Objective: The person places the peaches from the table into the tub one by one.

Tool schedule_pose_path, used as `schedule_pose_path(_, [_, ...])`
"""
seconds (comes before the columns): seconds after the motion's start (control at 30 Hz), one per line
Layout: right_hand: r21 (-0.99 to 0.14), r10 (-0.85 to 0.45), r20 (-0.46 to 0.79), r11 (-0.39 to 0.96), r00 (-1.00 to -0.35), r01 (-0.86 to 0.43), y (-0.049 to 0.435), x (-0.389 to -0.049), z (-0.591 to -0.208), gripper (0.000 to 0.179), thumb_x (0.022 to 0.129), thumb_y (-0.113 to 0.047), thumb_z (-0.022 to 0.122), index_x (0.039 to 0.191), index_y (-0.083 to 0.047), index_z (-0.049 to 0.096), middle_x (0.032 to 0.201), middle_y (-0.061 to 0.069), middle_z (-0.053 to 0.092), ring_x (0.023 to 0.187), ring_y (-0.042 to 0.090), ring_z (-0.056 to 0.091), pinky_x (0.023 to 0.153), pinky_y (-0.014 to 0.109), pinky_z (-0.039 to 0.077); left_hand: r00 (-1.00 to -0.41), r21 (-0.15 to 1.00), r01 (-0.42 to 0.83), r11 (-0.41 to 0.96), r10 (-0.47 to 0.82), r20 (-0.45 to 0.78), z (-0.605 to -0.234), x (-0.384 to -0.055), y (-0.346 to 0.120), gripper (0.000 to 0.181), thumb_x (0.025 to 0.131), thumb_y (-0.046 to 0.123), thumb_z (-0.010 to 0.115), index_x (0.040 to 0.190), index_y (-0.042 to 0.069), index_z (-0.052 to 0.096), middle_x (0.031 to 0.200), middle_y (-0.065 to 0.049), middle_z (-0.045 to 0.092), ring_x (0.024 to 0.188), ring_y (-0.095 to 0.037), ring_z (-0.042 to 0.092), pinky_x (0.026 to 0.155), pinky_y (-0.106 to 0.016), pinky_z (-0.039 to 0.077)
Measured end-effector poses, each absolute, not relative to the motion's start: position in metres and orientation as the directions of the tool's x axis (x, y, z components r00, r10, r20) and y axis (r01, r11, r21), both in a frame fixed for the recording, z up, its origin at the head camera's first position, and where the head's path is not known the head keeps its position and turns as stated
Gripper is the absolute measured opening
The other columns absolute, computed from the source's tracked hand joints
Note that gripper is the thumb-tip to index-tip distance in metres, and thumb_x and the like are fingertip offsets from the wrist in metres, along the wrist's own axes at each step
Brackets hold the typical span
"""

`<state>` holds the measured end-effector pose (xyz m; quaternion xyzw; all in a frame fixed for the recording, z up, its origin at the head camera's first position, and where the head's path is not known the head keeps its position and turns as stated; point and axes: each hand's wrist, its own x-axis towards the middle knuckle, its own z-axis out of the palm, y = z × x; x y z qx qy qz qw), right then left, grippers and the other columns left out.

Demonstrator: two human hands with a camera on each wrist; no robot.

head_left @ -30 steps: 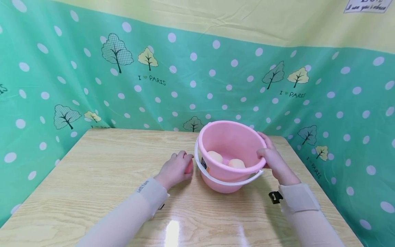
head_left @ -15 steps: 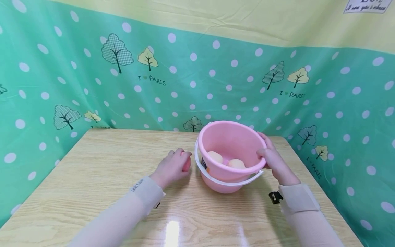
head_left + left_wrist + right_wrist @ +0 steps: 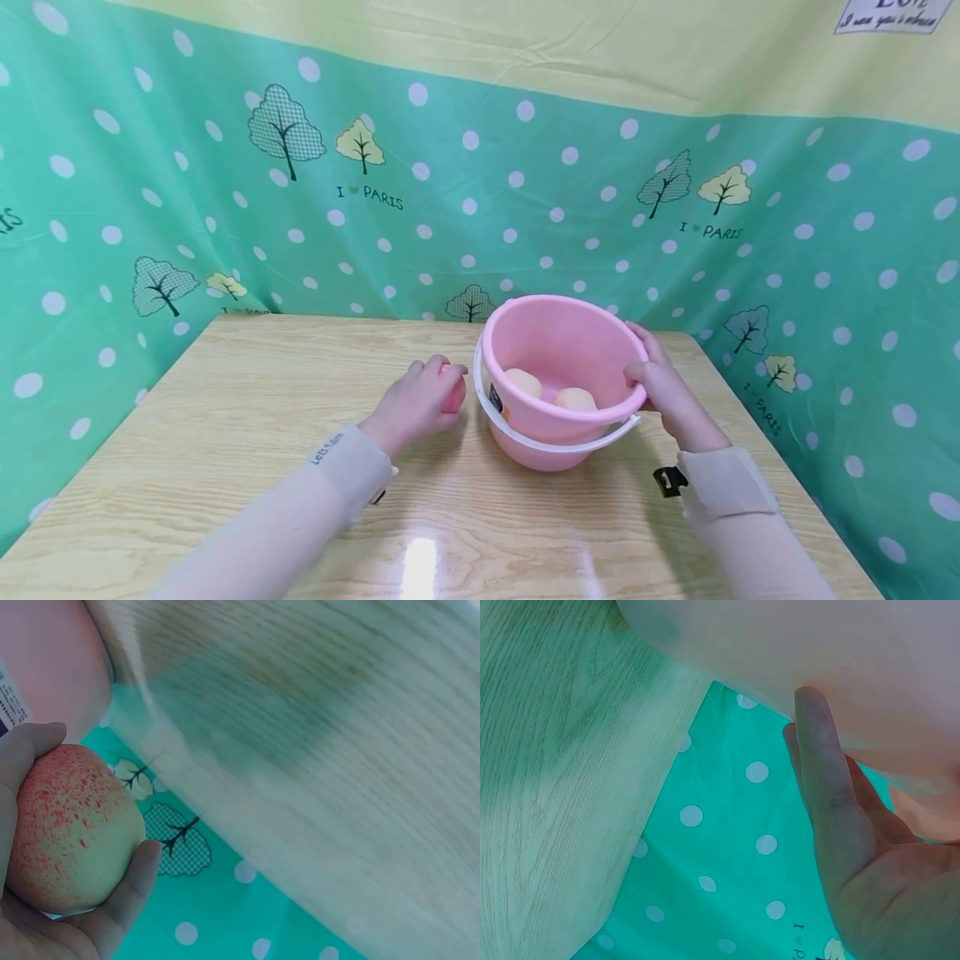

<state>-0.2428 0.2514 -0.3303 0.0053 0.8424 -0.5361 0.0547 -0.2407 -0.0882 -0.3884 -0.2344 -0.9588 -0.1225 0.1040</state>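
Observation:
My left hand (image 3: 414, 402) holds a peach (image 3: 453, 390) just left of the pink bucket (image 3: 562, 337). In the left wrist view, curled fingers and thumb clasp this red-speckled, yellowish peach (image 3: 79, 825). Over on the bucket's right side, my right hand (image 3: 663, 387) grips the rim, thumb on the inside and fingers along the outer wall. The right wrist view shows straight fingers (image 3: 826, 765) against the bucket wall (image 3: 727, 641). Inside the bucket lie two pale, round fruits (image 3: 522, 382), partly hidden by the near rim. The mouth leans toward me.
A white handle (image 3: 558, 448) hangs down around the bucket's front. Everything stands on a light wooden table (image 3: 247, 417). Behind and at both sides hangs a green, white-dotted curtain (image 3: 495, 200), meeting the table's far edge.
My left hand, with the peach in it, has shifted a little to the left, away from the bucket. The bucket and my right hand have stayed put.

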Motion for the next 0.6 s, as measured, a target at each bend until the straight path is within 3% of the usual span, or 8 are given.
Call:
schedule_pose_path(0.23, [-0.904, -0.050, -0.095, 0.423, -0.994, 0.065, 0.252, -0.244, -0.330, 0.088, 0.085, -0.002, 0.044, 0.160, -0.024, 0.002, 0.159, 0.023, 0.018, 0.121, 0.044, 0.046, 0.069, 0.032, 0.054, -0.839, 0.141, 0.502, 0.853, 0.442, 0.317, -0.380, -0.244, -0.092, 0.060, 0.075, 0.031, 0.084, 0.125, 0.015, 0.057, 0.119, -0.014, 0.059, 0.095, -0.031, 0.059, 0.073, -0.041, 0.058])
schedule_pose_path(0.6, [-0.901, -0.050, -0.095, 0.430, -0.994, 0.064, 0.252, -0.243, -0.332, 0.086, 0.087, -0.003, 0.043, 0.160, -0.025, 0.002, 0.158, 0.024, 0.019, 0.111, 0.042, 0.054, 0.066, 0.033, 0.055, -0.789, 0.099, 0.553, 0.827, 0.483, 0.379, -0.372, -0.240, -0.096, 0.060, 0.074, 0.031, 0.084, 0.125, 0.014, 0.059, 0.117, -0.013, 0.060, 0.094, -0.030, 0.060, 0.074, -0.039, 0.058])
